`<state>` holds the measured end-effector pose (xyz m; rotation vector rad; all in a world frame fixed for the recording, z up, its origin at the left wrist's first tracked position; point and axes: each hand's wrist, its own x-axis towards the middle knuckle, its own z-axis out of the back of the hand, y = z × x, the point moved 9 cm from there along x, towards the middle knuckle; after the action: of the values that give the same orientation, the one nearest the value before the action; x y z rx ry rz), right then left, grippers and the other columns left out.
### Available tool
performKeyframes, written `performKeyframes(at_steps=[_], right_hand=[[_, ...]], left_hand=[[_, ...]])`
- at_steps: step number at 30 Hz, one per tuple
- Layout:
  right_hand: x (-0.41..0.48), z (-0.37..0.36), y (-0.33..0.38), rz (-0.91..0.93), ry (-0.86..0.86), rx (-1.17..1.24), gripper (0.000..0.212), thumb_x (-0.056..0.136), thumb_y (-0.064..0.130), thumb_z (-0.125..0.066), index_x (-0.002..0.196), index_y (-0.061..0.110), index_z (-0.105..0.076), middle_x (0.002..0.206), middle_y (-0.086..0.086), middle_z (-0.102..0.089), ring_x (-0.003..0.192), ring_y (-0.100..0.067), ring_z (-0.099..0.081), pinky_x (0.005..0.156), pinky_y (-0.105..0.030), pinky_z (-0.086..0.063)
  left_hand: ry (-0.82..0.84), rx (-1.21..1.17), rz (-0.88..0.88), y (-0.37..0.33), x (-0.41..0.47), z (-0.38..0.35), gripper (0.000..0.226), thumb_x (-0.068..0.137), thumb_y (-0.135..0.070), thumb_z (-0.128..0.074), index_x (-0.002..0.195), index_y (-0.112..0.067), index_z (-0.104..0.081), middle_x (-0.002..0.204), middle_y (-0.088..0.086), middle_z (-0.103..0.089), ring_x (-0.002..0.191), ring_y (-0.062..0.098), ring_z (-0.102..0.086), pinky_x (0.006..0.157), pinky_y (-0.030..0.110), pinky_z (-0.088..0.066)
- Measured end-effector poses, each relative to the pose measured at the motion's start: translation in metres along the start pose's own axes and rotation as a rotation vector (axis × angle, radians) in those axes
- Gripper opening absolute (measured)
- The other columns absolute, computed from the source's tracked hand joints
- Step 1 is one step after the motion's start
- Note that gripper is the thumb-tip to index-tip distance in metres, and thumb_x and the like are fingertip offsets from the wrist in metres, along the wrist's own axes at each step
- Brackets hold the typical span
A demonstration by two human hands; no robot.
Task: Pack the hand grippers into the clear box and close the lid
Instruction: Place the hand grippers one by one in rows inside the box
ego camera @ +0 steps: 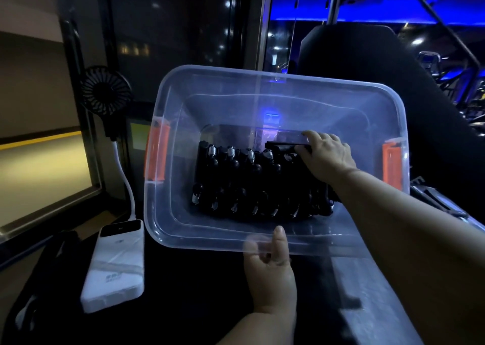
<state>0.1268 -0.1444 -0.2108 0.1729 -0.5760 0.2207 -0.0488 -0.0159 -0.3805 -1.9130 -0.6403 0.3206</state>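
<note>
While it stands open-topped on a dark surface, the clear box point(275, 82) fills the middle of the view, a rounded rectangle of see-through plastic with a broad lip. On its floor the hand grippers point(249, 184) lie in two tight rows, matt black handles side by side with shiny coiled springs at their ends.

The right hand point(329, 157) reaches into the box from the right, over the far right end of those rows. Its fingers are curled round the black handle of a single gripper point(284, 146) held level at the back row; whether it touches the ones beneath is hard to tell.

The left hand point(270, 266) is at the near wall, just in front of the rows. Its thumb stands against the inside, and its fingers show blurred through the plastic under the lip, so the wall is pinched between them.

Left of the box lies a white power bank point(115, 263), a smooth slab with a dark top strip. A bendy white cable point(126, 182) rises from it to a small round black fan point(106, 92). An orange latch point(157, 155) sits on each short side.
</note>
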Motion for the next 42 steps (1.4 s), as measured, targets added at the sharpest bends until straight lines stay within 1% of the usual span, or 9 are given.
performKeyframes(at_steps=[3, 11, 15, 19, 24, 26, 30, 37, 42], right_hand=[[-0.007, 0.010, -0.001, -0.024, -0.037, 0.039, 0.053, 0.095, 0.051, -0.045, 0.140, 0.025, -0.040, 0.140, -0.008, -0.047, 0.133, -0.031, -0.033, 0.104, -0.045, -0.029], [-0.049, 0.051, -0.007, 0.059, -0.160, 0.107, 0.048, 0.095, 0.050, -0.042, 0.135, 0.026, -0.047, 0.135, -0.008, -0.050, 0.133, -0.029, -0.030, 0.106, -0.042, -0.028], [-0.077, 0.057, -0.009, 0.234, -0.184, 0.014, 0.047, 0.090, 0.049, -0.041, 0.115, 0.017, -0.063, 0.109, -0.013, -0.064, 0.114, -0.038, -0.048, 0.093, -0.045, -0.044], [-0.108, 0.093, -0.009, 0.377, -0.441, 0.010, 0.029, 0.090, 0.033, -0.050, 0.096, 0.014, -0.070, 0.090, -0.007, -0.068, 0.091, -0.035, -0.059, 0.081, -0.041, -0.048], [-0.142, 0.109, -0.091, 0.025, -0.626, 0.287, 0.032, 0.088, 0.035, -0.047, 0.102, 0.012, -0.066, 0.100, -0.010, -0.064, 0.096, -0.033, -0.056, 0.088, -0.042, -0.042], [-0.153, 0.087, -0.136, -0.204, -0.557, 0.369, 0.034, 0.086, 0.040, -0.046, 0.103, 0.015, -0.063, 0.101, -0.008, -0.064, 0.099, -0.033, -0.055, 0.089, -0.046, -0.044], [-0.177, 0.030, -0.206, -0.521, -0.212, 0.189, 0.032, 0.094, 0.039, -0.046, 0.116, 0.022, -0.061, 0.124, -0.010, -0.059, 0.119, -0.033, -0.047, 0.097, -0.049, -0.037], [-0.190, -0.019, -0.242, -0.677, 0.242, -0.002, 0.055, 0.095, 0.057, -0.030, 0.145, 0.034, -0.034, 0.157, 0.007, -0.025, 0.146, -0.017, -0.019, 0.109, -0.069, -0.004], [-0.190, -0.030, -0.251, -0.786, 0.399, -0.067, 0.073, 0.087, 0.074, -0.027, 0.149, 0.037, -0.022, 0.161, 0.000, -0.012, 0.147, -0.030, -0.007, 0.110, -0.066, -0.008]], left_hand=[[-0.004, 0.009, 0.000, -0.003, -0.001, 0.000, 0.030, 0.080, -0.043, -0.061, 0.084, -0.015, -0.049, 0.073, 0.004, -0.058, 0.056, 0.002, -0.055, 0.053, 0.014, -0.046], [-0.021, 0.048, 0.014, -0.007, -0.004, 0.001, 0.025, 0.090, -0.034, -0.058, 0.082, -0.014, -0.046, 0.071, 0.002, -0.052, 0.063, 0.012, -0.051, 0.059, 0.022, -0.042], [-0.041, 0.042, 0.013, -0.006, -0.005, 0.002, 0.026, 0.090, -0.033, -0.058, 0.079, -0.014, -0.045, 0.070, 0.002, -0.051, 0.063, 0.013, -0.050, 0.060, 0.024, -0.042], [-0.046, 0.039, 0.018, -0.005, -0.005, 0.002, 0.026, 0.090, -0.033, -0.058, 0.078, -0.016, -0.043, 0.071, 0.004, -0.051, 0.062, 0.014, -0.050, 0.061, 0.026, -0.042], [-0.041, 0.013, 0.038, -0.005, -0.007, 0.001, 0.023, 0.092, -0.033, -0.058, 0.083, -0.015, -0.045, 0.076, 0.003, -0.054, 0.064, 0.012, -0.052, 0.062, 0.024, -0.044], [-0.035, 0.011, 0.032, -0.007, -0.009, 0.000, 0.023, 0.092, -0.033, -0.057, 0.084, -0.015, -0.046, 0.074, 0.002, -0.054, 0.065, 0.012, -0.052, 0.063, 0.024, -0.045], [-0.044, 0.005, 0.013, -0.008, -0.009, 0.000, 0.023, 0.092, -0.032, -0.057, 0.083, -0.014, -0.045, 0.070, 0.000, -0.054, 0.063, 0.011, -0.052, 0.062, 0.023, -0.044], [-0.065, 0.001, -0.006, -0.007, -0.007, 0.000, 0.023, 0.093, -0.029, -0.057, 0.080, -0.014, -0.046, 0.068, 0.001, -0.055, 0.059, 0.011, -0.051, 0.061, 0.024, -0.044], [-0.062, -0.005, -0.014, -0.005, -0.006, -0.001, 0.022, 0.093, -0.030, -0.056, 0.084, -0.012, -0.047, 0.070, 0.001, -0.055, 0.061, 0.012, -0.051, 0.060, 0.023, -0.043]])
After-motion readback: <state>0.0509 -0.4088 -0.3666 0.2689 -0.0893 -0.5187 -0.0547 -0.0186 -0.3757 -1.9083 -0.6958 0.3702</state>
